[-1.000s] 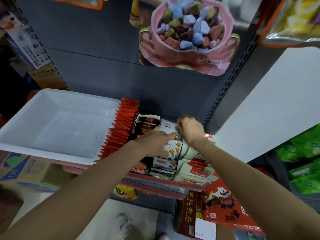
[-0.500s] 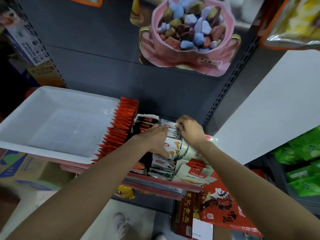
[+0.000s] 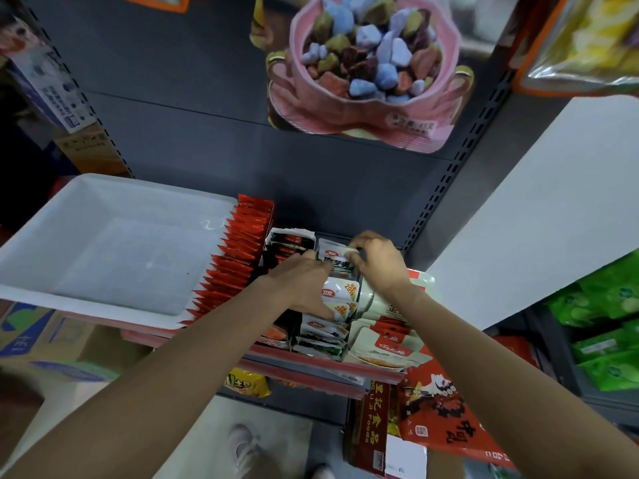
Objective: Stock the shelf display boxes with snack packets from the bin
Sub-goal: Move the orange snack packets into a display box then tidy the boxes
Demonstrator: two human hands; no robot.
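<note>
Standing at the back of the middle display box (image 3: 320,347), a white packet (image 3: 337,262) is pinched at its top by the right hand (image 3: 378,262), while the left hand (image 3: 304,283) holds its near side, fingers curled. Pushing hard could buckle the packet or tip the row in front; the bin (image 3: 114,257) beside looks empty.

Both hands have moved toward the back of the display box (image 3: 320,349), the right hand (image 3: 378,262) and left hand (image 3: 304,281) now raising one white packet (image 3: 337,261) upright above the row.
</note>
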